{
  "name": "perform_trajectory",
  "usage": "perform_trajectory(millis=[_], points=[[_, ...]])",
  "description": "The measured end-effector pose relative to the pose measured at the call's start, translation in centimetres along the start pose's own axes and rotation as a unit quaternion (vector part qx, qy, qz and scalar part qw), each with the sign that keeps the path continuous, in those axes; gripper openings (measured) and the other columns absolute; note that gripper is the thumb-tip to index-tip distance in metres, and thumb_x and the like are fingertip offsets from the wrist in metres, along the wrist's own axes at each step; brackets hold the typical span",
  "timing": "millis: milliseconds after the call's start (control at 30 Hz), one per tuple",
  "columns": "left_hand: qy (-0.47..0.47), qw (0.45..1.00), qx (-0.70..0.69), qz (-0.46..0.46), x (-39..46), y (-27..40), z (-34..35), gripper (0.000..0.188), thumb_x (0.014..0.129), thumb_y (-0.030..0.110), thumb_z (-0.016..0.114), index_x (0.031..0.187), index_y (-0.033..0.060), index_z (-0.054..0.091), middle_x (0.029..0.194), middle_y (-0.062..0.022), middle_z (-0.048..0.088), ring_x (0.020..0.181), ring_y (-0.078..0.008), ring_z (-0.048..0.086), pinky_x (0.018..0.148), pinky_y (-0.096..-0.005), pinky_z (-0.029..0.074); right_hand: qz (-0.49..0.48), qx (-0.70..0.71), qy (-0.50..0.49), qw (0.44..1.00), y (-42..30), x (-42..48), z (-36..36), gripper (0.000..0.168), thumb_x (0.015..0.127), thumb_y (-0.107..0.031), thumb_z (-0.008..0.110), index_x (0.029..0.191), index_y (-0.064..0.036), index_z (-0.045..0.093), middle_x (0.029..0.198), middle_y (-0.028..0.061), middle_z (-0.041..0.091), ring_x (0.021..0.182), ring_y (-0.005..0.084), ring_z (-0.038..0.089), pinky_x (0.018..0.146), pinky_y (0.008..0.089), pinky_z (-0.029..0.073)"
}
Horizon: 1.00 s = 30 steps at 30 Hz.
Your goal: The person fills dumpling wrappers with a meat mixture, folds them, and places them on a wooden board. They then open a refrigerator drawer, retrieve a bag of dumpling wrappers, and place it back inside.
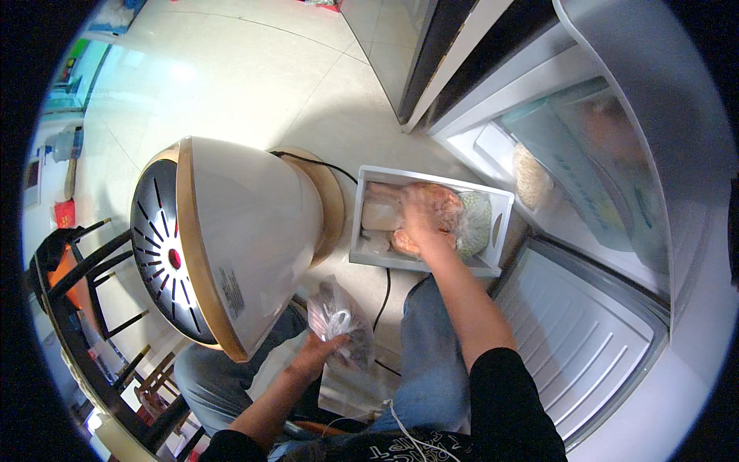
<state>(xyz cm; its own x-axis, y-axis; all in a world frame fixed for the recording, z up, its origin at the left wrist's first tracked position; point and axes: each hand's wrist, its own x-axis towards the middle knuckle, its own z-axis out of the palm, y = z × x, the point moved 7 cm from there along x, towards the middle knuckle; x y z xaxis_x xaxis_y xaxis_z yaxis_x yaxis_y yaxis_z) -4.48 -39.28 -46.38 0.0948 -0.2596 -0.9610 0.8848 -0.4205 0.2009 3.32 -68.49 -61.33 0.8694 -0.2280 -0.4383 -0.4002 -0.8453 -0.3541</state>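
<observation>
A tied clear plastic bag (355, 315) with contents I cannot make out hangs in my left hand (320, 353), above the floor between my knees. My right hand (418, 222) reaches down into a white freezer drawer (369, 257) that stands on the floor; the hand is blurred. Around its fingers lie bagged reddish-orange food (441, 199) and a pale block-shaped package (380, 215). At the drawer's right end sits a bag of green peas or similar (476, 216). Whether my right fingers grip anything is not plain.
A large white rounded appliance (248, 231) with a slotted dark top stands left of the drawer, its black cable (381, 306) running over the floor. To the right are an open freezer compartment (531, 173) with packed bags and its swung-out door (577, 346). Black-framed furniture (98, 271) stands far left.
</observation>
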Motion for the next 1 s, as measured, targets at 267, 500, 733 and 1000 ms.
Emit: perform_trajectory(millis=[267, 500, 733, 1000], points=[[0.043, 0.998, 0.040, 0.019, 0.2, 1.0, -0.2, 0.040, 0.079, 0.011, 0.065, 0.115, 0.0029, 0.050, 0.103, -0.0066, 0.058, 0.094, -0.0176, 0.056, 0.080, -0.0316, 0.047, -0.050, -0.119, 0.010, 0.992, -3.0, 2.4, 6.0, 0.058, 0.065, -0.017, 0.071, 0.117, -0.008, 0.049, 0.125, 0.0137, 0.044, 0.119, 0.0324, 0.038, 0.100, 0.0458, 0.030], [0.016, 0.998, -0.002, 0.057, 0.3, 1.1, -0.2, 0.037, 0.080, 0.009, 0.063, 0.115, 0.0031, 0.050, 0.104, -0.0063, 0.058, 0.091, -0.0162, 0.056, 0.081, -0.0309, 0.045, -0.048, -0.070, 0.041, 0.996, -3.2, 2.1, 4.6, 0.074, 0.058, -0.018, 0.075, 0.124, -0.008, 0.041, 0.126, 0.0131, 0.040, 0.118, 0.0346, 0.039, 0.093, 0.0474, 0.038], [0.032, 0.998, 0.038, 0.033, 1.2, -0.6, -1.3, 0.042, 0.077, 0.013, 0.067, 0.115, 0.0028, 0.050, 0.102, -0.0076, 0.059, 0.087, -0.0166, 0.057, 0.079, -0.0311, 0.046, 0.111, 0.001, 0.091, 0.990, 0.2, -2.3, -3.1, 0.082, 0.060, -0.023, 0.077, 0.129, -0.007, 0.036, 0.129, 0.0143, 0.039, 0.119, 0.0354, 0.038, 0.098, 0.0451, 0.034], [-0.009, 0.998, 0.028, 0.055, 1.2, -0.5, -0.7, 0.045, 0.078, 0.015, 0.066, 0.118, 0.0028, 0.048, 0.103, -0.0086, 0.058, 0.090, -0.0174, 0.057, 0.075, -0.0313, 0.049, 0.395, 0.051, 0.180, 0.899, 14.1, -9.7, -6.0, 0.078, 0.062, -0.034, 0.074, 0.125, -0.005, 0.039, 0.119, 0.0171, 0.047, 0.114, 0.0311, 0.045, 0.091, 0.0448, 0.039]])
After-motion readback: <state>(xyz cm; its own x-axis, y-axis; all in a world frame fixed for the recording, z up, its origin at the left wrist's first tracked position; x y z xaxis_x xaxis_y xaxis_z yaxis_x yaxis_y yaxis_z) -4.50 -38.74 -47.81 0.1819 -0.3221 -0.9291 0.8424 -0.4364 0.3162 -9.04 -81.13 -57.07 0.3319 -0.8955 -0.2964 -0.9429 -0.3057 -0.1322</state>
